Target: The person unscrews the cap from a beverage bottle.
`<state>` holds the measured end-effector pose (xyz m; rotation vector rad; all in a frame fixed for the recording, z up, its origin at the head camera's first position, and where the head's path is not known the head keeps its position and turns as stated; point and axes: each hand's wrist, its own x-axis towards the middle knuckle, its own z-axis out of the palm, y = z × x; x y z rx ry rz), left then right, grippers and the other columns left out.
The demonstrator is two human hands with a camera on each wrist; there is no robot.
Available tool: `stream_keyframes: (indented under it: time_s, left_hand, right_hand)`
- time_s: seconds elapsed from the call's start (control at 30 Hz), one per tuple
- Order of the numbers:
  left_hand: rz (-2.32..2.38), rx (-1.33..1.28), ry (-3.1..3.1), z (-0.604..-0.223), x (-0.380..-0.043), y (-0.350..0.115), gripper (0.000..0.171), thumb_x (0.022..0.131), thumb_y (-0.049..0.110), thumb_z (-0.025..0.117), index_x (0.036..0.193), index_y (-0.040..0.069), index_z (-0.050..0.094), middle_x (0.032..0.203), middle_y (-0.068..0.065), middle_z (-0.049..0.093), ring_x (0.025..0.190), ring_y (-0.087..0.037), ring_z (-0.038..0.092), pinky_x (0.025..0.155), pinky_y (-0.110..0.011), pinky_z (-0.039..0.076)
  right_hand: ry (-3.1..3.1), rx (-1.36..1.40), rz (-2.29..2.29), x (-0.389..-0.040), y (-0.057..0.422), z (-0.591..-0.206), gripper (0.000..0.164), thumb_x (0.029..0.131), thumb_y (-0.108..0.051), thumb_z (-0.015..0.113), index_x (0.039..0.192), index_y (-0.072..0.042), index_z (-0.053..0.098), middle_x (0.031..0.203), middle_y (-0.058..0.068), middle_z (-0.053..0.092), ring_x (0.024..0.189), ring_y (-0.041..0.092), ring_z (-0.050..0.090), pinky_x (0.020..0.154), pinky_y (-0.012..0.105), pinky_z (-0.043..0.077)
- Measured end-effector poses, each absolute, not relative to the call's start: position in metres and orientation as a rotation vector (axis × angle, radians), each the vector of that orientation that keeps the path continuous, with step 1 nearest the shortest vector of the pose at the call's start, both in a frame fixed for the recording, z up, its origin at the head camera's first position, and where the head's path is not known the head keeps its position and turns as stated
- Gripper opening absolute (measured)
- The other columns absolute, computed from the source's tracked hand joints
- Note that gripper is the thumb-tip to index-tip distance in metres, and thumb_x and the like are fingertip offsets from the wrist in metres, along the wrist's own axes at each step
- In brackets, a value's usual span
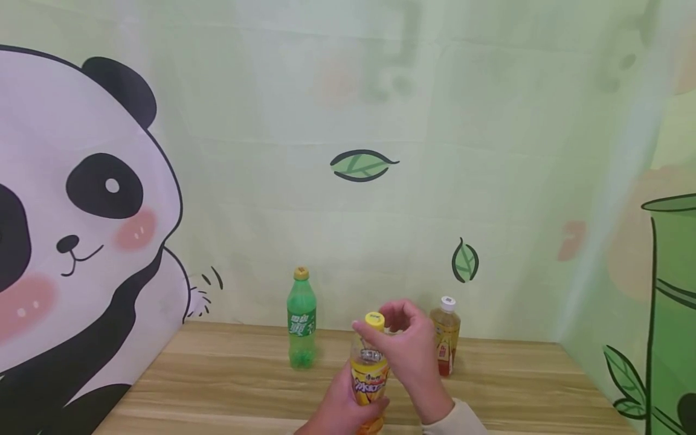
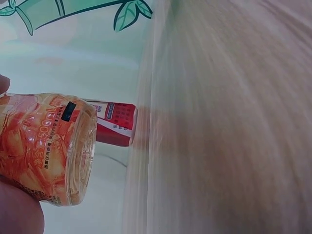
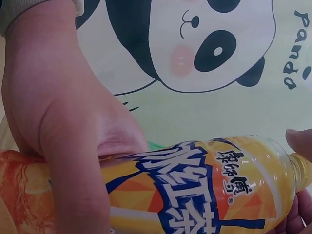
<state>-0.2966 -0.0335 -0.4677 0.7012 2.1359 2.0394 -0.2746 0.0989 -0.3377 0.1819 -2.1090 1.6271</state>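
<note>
In the head view my left hand (image 1: 339,402) grips the lower body of a plastic iced tea bottle (image 1: 368,380) with a yellow-orange label. The bottle stands upright above the table. My right hand (image 1: 410,344) is at its top, thumb across the front of the yellow cap (image 1: 374,320) and fingers curled at the far side. In the right wrist view the cap (image 3: 304,170) lies between the right thumb and fingers, partly cut off by the frame edge. The left wrist view shows the bottle's base (image 2: 80,151) held off the table, with some left-hand skin at the edge.
A green soda bottle (image 1: 301,320) with a yellow cap stands on the wooden table (image 1: 228,374) to the left. Behind my right hand stands a white-capped amber drink bottle (image 1: 446,338), partly hidden. A printed panda backdrop (image 1: 261,151) closes off the back and sides.
</note>
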Motion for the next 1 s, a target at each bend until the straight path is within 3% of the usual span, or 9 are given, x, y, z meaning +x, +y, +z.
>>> stream_keyframes:
  time_s: [0.23, 0.33, 0.57, 1.0]
  left_hand:
    - [2.059, 0.642, 2.082, -0.4671, -0.2967, -0.0349, 0.070, 0.088, 0.023, 0.082, 0.146, 0.023, 0.043, 0.133, -0.005, 0.063, 0.120, -0.028, 0.062, 0.105, -0.043, 0.051]
    - [2.059, 0.625, 2.079, -0.4670, -0.2965, -0.0358, 0.071, 0.087, 0.024, 0.082, 0.146, 0.023, 0.043, 0.135, -0.008, 0.062, 0.120, -0.027, 0.062, 0.106, -0.046, 0.050]
    - [2.054, 0.681, 2.091, -0.4676, -0.2966, -0.0359, 0.069, 0.089, 0.022, 0.080, 0.146, 0.019, 0.042, 0.136, -0.016, 0.059, 0.118, -0.028, 0.061, 0.101, -0.039, 0.050]
    - [2.048, 0.647, 2.094, -0.4705, -0.2993, -0.0354, 0.070, 0.088, 0.023, 0.081, 0.146, 0.021, 0.042, 0.134, -0.013, 0.061, 0.115, -0.024, 0.062, 0.100, -0.040, 0.051]
  right_hand:
    - [-2.088, 0.189, 1.649, -0.2741, 0.1002, -0.3378, 0.039, 0.066, -0.035, 0.097, 0.090, -0.015, 0.075, 0.087, 0.003, 0.073, 0.081, 0.017, 0.064, 0.071, 0.024, 0.055]
    - [-2.076, 0.215, 1.652, -0.2741, 0.1008, -0.3382, 0.037, 0.067, -0.034, 0.097, 0.092, -0.014, 0.077, 0.088, 0.004, 0.074, 0.080, 0.017, 0.065, 0.070, 0.024, 0.056]
    - [-2.071, 0.238, 1.677, -0.2751, 0.1025, -0.3389, 0.034, 0.069, -0.032, 0.096, 0.094, -0.015, 0.079, 0.089, 0.004, 0.075, 0.080, 0.017, 0.065, 0.069, 0.023, 0.055]
    - [-2.064, 0.255, 1.765, -0.2792, 0.1055, -0.3413, 0.033, 0.072, -0.028, 0.094, 0.098, -0.014, 0.079, 0.089, 0.005, 0.075, 0.079, 0.016, 0.065, 0.065, 0.022, 0.055]
